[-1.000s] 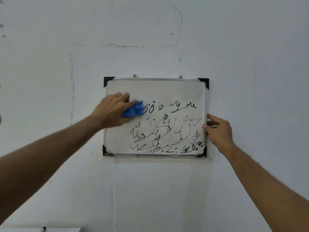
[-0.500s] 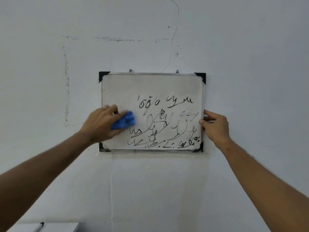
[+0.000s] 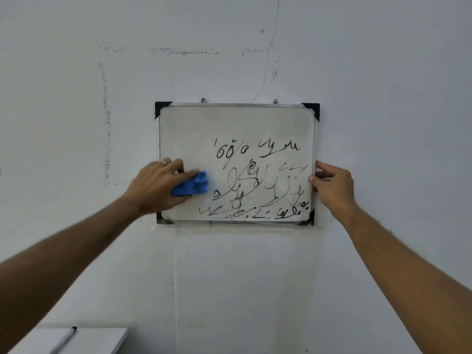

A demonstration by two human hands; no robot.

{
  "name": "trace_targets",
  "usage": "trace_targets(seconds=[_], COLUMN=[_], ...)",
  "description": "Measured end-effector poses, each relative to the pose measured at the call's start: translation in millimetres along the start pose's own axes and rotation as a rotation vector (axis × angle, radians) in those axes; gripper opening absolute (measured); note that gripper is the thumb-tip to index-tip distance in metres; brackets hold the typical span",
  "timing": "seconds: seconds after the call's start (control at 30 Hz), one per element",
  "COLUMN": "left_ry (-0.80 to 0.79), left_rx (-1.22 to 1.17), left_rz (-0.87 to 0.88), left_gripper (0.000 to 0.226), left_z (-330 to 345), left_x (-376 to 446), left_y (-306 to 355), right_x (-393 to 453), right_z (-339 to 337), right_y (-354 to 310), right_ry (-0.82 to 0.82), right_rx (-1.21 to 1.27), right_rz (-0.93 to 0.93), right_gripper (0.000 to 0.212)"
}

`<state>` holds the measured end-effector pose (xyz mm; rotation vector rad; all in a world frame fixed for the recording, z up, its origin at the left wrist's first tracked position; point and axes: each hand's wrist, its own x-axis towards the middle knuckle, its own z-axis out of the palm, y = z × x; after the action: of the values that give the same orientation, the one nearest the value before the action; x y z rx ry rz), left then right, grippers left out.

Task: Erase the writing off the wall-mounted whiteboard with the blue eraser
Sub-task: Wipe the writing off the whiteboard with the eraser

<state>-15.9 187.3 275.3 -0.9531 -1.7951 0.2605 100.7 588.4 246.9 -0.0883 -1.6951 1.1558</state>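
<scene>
A small whiteboard (image 3: 199, 129) with black corner caps hangs on the white wall. Black scribbled writing (image 3: 258, 180) covers its middle and right lower part; the upper area and left side are wiped. My left hand (image 3: 155, 185) presses the blue eraser (image 3: 191, 186) against the board's lower left area, just left of the writing. My right hand (image 3: 332, 185) grips the board's right edge, thumb on the front face.
A white surface (image 3: 97, 338) shows at the bottom left with a black-capped marker (image 3: 63, 339) lying on it. The wall (image 3: 76, 98) around the board carries faint marks and a thin crack line above the board.
My left hand took the eraser from the upper left down to the lower left of the board, wiping off some strokes at the writing's left end. My right hand kept its hold.
</scene>
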Motion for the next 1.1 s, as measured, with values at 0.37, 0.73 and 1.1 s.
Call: trace_targets(seconds=[0.37,0.73,1.1], left_ry=[-0.078,0.027,0.043], left_rx=[0.031,0.044,-0.010], left_rz=[0.258,0.109,0.089], left_gripper=[0.065,0.064,0.066], left_z=[23.0,11.6,15.7], left_x=[-24.9,-3.2,7.1], left_y=[20.8,5.5,33.4], right_x=[-1.0,-1.7,-2.3], right_z=[0.6,2.7,2.5], right_y=[2.6,2.4,3.6], right_ry=[0.000,0.017,0.013], right_rx=[0.009,0.012,0.021], right_rz=[-0.005,0.007,0.002], right_gripper=[0.044,0.043,0.040])
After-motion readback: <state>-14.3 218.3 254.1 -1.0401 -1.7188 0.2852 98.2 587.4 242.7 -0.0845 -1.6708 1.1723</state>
